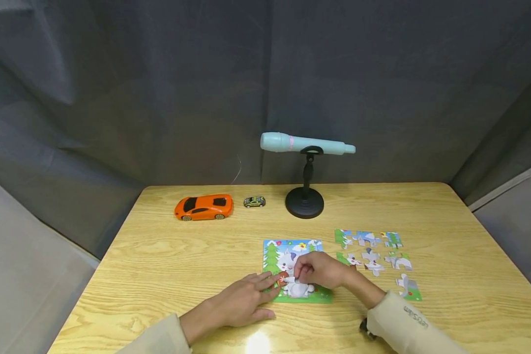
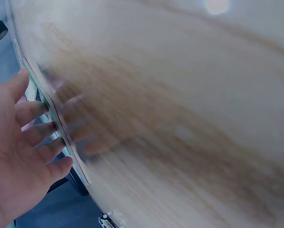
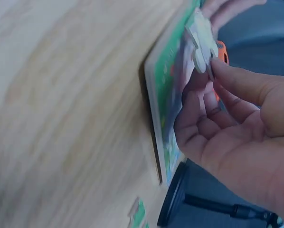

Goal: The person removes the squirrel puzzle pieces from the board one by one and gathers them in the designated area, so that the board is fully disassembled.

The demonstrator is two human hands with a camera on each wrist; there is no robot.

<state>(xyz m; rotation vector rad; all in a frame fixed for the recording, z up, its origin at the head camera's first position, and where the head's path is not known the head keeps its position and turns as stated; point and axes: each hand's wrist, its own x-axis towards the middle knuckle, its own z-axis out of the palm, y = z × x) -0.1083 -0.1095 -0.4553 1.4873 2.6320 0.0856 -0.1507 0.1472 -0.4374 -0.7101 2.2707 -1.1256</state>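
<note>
A picture puzzle board (image 1: 325, 296) with a white cartoon animal, trees and grass lies flat on the table. My left hand (image 1: 243, 299), its fingers spread and straight, rests on the board's left edge. Over the middle of the board, my right hand (image 1: 322, 269) pinches a puzzle piece (image 3: 202, 42) between thumb and fingers. In the right wrist view the piece is tilted above the board's surface. Its picture side is hard to make out. To the right of the board lie several loose puzzle pieces (image 1: 372, 267) in rough rows.
At the back left sit an orange toy car (image 1: 205, 207) and a small patterned toy car (image 1: 254, 201). A light blue microphone (image 1: 323, 145) rests on a black stand (image 1: 304, 202) behind the board. Grey curtains (image 1: 194, 98) surround the wooden table (image 1: 181, 260).
</note>
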